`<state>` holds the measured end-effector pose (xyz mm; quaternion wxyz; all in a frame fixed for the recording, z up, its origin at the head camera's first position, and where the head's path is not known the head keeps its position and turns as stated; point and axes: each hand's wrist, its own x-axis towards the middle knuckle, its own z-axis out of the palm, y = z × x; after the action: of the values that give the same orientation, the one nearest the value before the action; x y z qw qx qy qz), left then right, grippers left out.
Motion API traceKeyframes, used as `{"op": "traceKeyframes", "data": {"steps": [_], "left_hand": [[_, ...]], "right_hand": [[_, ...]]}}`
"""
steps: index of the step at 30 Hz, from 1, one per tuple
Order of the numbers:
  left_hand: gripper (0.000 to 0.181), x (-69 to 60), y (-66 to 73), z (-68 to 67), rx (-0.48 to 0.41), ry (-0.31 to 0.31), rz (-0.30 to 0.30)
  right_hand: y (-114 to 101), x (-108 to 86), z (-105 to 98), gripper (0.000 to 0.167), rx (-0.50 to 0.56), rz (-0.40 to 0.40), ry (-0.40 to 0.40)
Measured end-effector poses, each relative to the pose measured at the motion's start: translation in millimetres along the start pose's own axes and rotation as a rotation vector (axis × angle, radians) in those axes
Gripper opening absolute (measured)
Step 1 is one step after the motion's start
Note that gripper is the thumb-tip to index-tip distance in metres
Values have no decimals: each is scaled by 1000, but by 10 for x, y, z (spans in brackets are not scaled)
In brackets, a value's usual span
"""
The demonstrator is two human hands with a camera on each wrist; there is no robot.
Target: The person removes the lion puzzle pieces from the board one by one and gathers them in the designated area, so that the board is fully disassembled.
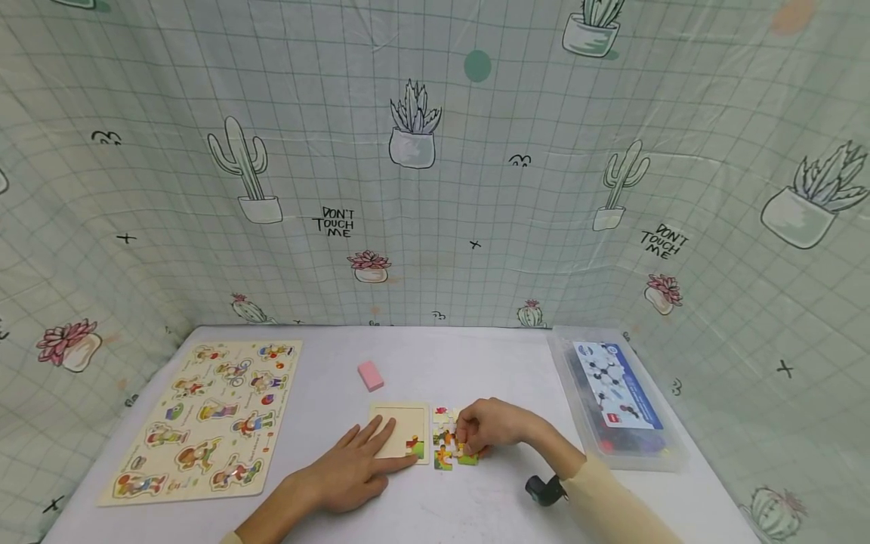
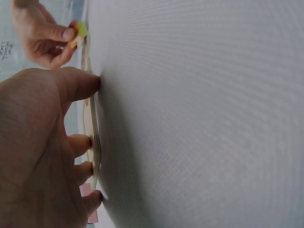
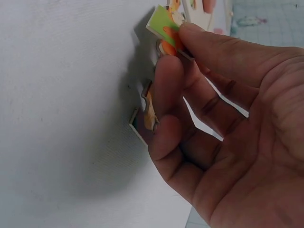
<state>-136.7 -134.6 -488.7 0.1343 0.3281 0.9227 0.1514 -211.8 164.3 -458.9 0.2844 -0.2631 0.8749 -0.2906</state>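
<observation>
A shallow wooden jigsaw tray (image 1: 408, 425) lies on the table, with joined picture pieces (image 1: 415, 446) in its lower right corner. My left hand (image 1: 353, 470) rests on the tray's left and lower edges with its fingers spread. Thumb and index finger of my right hand (image 1: 495, 423) pinch a green and orange jigsaw piece (image 3: 164, 24); the left wrist view shows the same jigsaw piece (image 2: 80, 32) raised off the table. Beneath and beside that hand lie loose jigsaw pieces (image 1: 442, 458), just right of the tray and partly hidden by the fingers.
Behind the tray lies a pink block (image 1: 371, 375). A large board with cartoon children (image 1: 204, 431) covers the table's left side. At the right stands a clear plastic case (image 1: 591, 423) with a blue label. A black object (image 1: 544, 491) is beside my right sleeve.
</observation>
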Motion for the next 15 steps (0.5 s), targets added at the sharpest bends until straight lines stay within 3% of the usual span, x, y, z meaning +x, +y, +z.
{"op": "traceKeyframes", "data": {"steps": [15], "left_hand": [[50,-2,4,0,0,13,15]], "right_hand": [[3,-14,35,18,-56,2,20]]}}
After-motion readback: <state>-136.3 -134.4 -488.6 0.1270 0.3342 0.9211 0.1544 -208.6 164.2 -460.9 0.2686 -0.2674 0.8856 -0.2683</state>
